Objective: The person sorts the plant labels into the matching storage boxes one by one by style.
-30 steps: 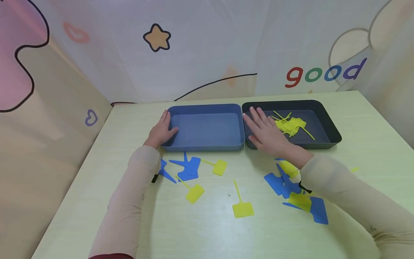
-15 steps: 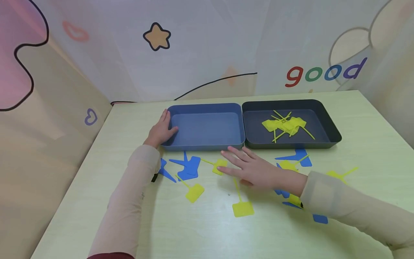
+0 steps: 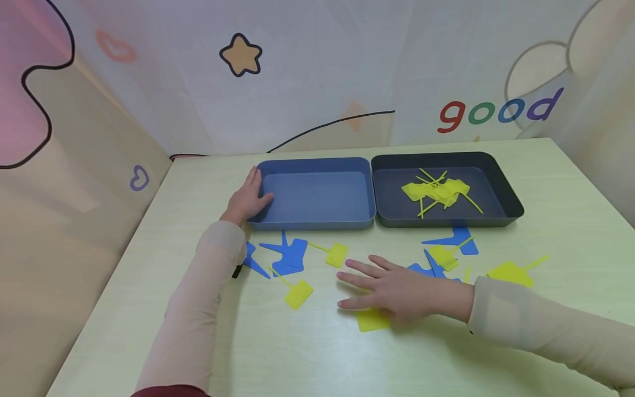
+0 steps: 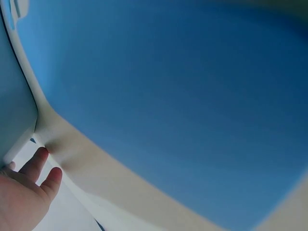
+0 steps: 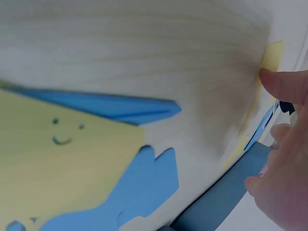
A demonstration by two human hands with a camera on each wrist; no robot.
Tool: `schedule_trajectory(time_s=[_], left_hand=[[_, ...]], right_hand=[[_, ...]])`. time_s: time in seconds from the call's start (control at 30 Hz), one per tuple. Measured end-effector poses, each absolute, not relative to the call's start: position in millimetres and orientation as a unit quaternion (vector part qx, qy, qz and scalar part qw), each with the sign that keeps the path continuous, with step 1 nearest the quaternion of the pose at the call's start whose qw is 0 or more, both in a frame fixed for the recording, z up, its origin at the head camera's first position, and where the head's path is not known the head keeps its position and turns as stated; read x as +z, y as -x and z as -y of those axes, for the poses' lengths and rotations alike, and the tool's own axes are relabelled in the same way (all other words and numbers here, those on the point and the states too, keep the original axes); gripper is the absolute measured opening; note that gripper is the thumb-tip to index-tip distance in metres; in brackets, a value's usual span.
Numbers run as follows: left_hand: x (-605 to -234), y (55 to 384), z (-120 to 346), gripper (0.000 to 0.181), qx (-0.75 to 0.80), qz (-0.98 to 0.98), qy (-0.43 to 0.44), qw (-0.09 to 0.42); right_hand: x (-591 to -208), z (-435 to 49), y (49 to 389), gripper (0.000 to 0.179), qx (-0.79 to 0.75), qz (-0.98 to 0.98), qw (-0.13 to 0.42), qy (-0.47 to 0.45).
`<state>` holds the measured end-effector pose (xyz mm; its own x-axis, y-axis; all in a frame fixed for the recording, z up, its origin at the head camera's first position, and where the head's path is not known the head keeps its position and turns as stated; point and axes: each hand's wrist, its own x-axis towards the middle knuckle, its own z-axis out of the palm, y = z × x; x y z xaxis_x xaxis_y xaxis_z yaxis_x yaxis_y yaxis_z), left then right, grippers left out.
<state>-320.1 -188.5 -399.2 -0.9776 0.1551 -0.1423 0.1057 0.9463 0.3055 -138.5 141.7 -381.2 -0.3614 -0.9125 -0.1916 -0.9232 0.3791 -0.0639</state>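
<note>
My left hand (image 3: 245, 198) rests on the left edge of the blue tray (image 3: 312, 226), its thumb over the inside. In the left wrist view that hand (image 4: 24, 197) shows at the lower left. Over the middle of the table my right hand (image 3: 404, 289) is spread above a yellow plant label (image 3: 373, 321), partly covering it. In the right wrist view the thumb is close to a yellow label (image 5: 273, 55); contact is unclear. Nearer that camera lies a yellow label with a smiley face (image 5: 67, 149), over blue labels (image 5: 144, 187).
A black tray (image 3: 448, 222) holding a heap of yellow labels (image 3: 444, 193) adjoins the blue one. Blue labels (image 3: 292, 255) and two yellow ones (image 3: 299, 295) lie left of centre. More blue labels (image 3: 465, 242) and yellow labels (image 3: 511, 273) lie at right, partly behind my right arm.
My right hand has moved from above the black tray down and toward me, to the yellow label at mid-table. My left hand has stayed on the blue tray.
</note>
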Motion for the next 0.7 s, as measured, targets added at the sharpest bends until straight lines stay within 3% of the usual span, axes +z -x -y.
schedule_trajectory(time_s=[0.7], left_hand=[[-402.3, 322.1, 190.1, 0.076, 0.154, -0.983, -0.070, 0.079]], right_hand=[[-383.9, -149.4, 133.8, 0.031, -0.007, -0.844, 0.118, 0.524]])
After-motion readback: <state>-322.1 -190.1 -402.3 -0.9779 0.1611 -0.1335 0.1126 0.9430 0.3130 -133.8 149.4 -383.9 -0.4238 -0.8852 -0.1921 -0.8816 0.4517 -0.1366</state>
